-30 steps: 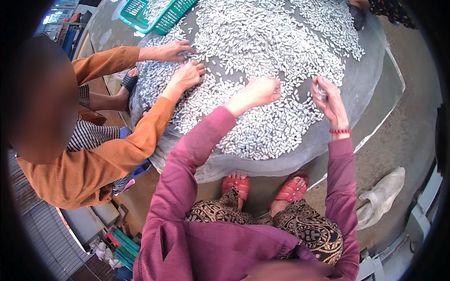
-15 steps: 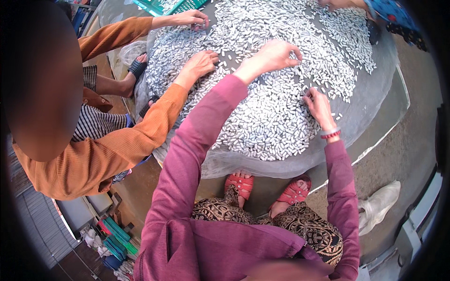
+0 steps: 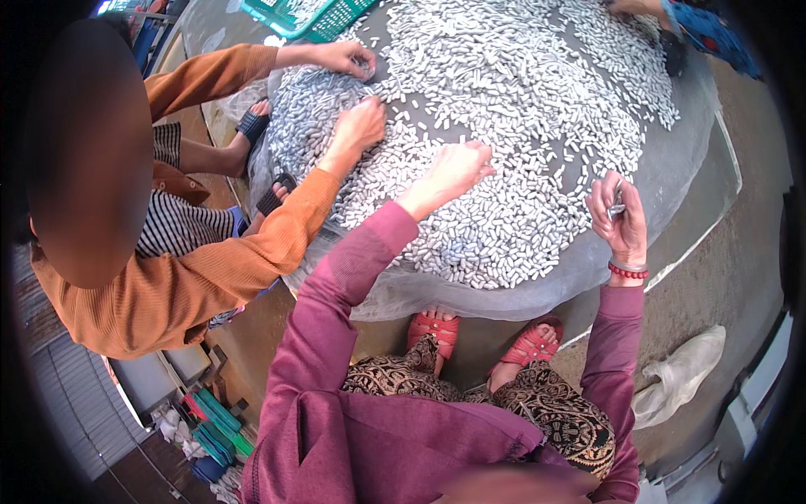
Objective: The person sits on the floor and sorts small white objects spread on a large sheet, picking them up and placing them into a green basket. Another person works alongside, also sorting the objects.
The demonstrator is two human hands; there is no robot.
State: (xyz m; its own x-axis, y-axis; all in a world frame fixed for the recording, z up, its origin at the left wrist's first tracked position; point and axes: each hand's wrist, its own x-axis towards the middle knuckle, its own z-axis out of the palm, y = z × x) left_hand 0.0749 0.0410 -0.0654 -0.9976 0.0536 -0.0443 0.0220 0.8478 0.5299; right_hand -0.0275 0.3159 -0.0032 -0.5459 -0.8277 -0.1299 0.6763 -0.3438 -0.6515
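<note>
Silvery pieces (image 3: 495,235), too many to count, cover a translucent sheet (image 3: 495,301). The right hand (image 3: 623,228) curls its fingers around some, partly hidden; whether the left hand (image 3: 452,174) grips any with bent fingers, I cannot tell. One green basket (image 3: 338,21) is cut off above.

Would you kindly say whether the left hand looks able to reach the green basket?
Probably not easily: the green basket lies well beyond the left hand, a co-worker's hand near the path.
</note>
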